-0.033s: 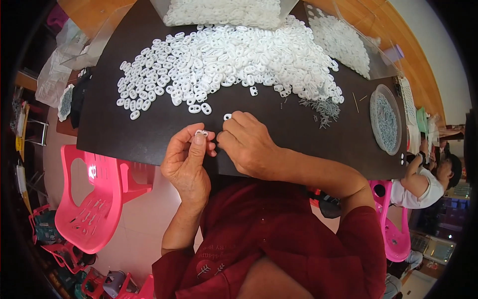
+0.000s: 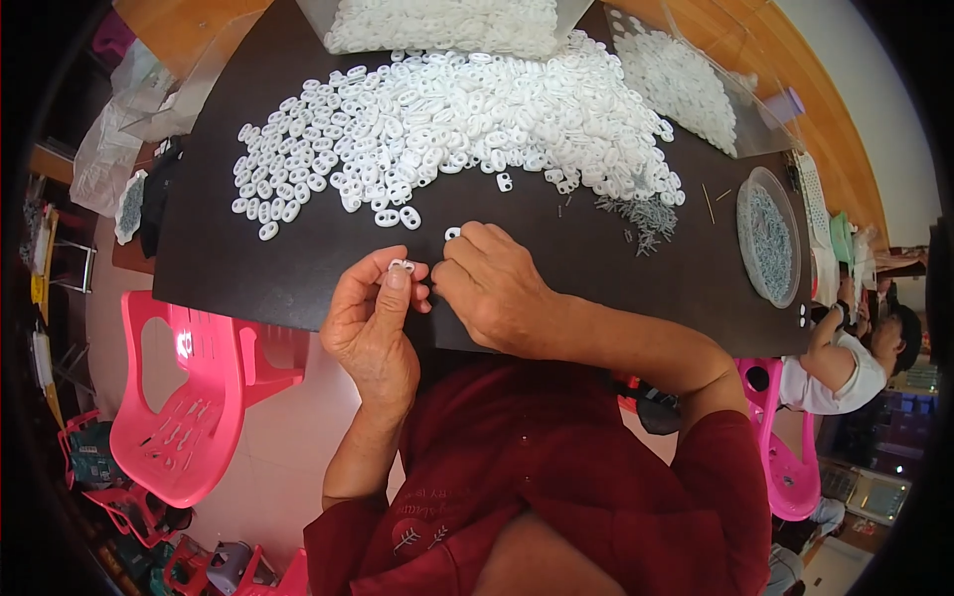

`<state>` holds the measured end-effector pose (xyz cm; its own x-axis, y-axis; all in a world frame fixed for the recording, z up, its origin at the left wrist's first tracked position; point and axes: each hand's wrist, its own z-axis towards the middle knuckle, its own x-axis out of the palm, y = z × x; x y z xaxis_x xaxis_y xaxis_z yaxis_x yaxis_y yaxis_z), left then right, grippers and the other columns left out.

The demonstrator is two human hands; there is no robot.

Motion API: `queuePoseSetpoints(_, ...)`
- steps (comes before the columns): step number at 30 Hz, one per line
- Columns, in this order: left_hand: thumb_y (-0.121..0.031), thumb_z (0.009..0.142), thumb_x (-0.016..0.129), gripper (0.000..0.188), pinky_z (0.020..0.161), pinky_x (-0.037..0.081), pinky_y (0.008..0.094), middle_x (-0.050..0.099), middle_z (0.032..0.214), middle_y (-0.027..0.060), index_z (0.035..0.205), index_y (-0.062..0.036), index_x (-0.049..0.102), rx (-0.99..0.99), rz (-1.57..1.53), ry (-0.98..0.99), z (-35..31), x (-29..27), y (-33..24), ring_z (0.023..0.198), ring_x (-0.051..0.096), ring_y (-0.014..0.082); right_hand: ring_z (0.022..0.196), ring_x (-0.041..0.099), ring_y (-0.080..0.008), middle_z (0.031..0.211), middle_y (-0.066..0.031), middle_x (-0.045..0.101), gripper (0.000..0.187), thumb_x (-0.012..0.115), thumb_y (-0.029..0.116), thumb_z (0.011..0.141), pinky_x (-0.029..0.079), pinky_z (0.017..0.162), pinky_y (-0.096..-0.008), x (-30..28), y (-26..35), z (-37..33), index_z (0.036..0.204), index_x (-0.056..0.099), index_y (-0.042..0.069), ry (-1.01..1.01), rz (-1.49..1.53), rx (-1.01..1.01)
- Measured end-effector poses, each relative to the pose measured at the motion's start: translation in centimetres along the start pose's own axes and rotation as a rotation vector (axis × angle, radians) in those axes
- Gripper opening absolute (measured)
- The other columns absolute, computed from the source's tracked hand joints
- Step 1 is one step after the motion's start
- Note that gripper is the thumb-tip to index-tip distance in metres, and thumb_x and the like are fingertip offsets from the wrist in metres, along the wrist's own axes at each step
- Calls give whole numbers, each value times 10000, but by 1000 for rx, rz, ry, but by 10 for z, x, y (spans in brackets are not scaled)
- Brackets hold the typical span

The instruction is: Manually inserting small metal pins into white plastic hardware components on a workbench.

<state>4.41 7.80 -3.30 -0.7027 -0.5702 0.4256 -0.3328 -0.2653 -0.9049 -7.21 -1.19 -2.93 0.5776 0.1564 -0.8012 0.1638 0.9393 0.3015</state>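
My left hand (image 2: 376, 328) pinches a small white two-holed plastic piece (image 2: 401, 265) between thumb and fingers, just over the table's near edge. Beside it, my right hand (image 2: 497, 293) is closed with its fingers curled down; whatever they hold is hidden. Another white piece (image 2: 453, 233) shows at the knuckles of my right hand, and I cannot tell whether it lies on the table or touches the fingers. Beyond both hands spreads a big heap of the same white oval pieces (image 2: 477, 109). A few loose ones (image 2: 409, 217) lie at its near edge.
Small grey pins (image 2: 651, 223) lie at the heap's right end. A round clear tub (image 2: 752, 278) of such pins stands at the table's right edge. Clear bins of white pieces (image 2: 447, 25) stand at the back. A pink chair (image 2: 184, 417) is on the left; another person (image 2: 830, 363) sits at right.
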Motion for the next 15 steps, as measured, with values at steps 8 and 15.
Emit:
queuePoseSetpoints(8,-62,873,604,177,564,466,226,646,800,110,1011,50,599,-158,28,128,-2,9,-4,631,565,112,664,513,-224,736,-76,510,84,626,17,755,426,592,-320,-33,-7,-11,794,554,32,-21,191,313)
queuePoseSetpoints(15,-52,883,593,234,584,454,193,634,815,71,1096,43,588,-204,47,284,-9,25,1,664,554,82,709,521,-62,798,1,570,100,636,22,806,425,618,-218,-62,-3,-15,899,601,35,10,655,656)
